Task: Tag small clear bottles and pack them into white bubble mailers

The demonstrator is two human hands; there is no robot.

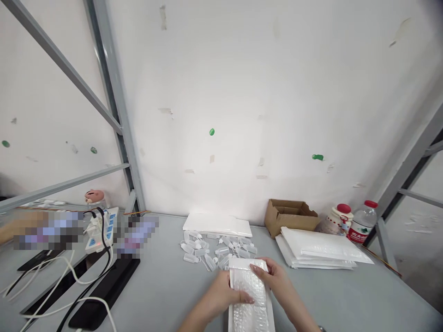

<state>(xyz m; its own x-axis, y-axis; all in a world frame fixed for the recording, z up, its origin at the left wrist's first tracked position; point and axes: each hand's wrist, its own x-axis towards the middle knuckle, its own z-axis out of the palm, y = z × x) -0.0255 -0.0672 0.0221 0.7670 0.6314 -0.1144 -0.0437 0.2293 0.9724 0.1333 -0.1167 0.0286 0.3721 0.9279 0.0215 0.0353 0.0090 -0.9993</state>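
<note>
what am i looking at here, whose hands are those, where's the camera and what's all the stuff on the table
There is no machine here: a person is working with two bare hands. The single picture comes from a camera worn on their head, looking forward and down, so the arms enter from the bottom edge.

The left hand and right hand together hold a white bubble envelope over a grey table. Just beyond it lies a pile of small clear plastic pieces, then a flat white stack. To the right are more bubble envelopes, a cardboard box and a red-capped bottle. On the left sits a power strip with cables.
</note>
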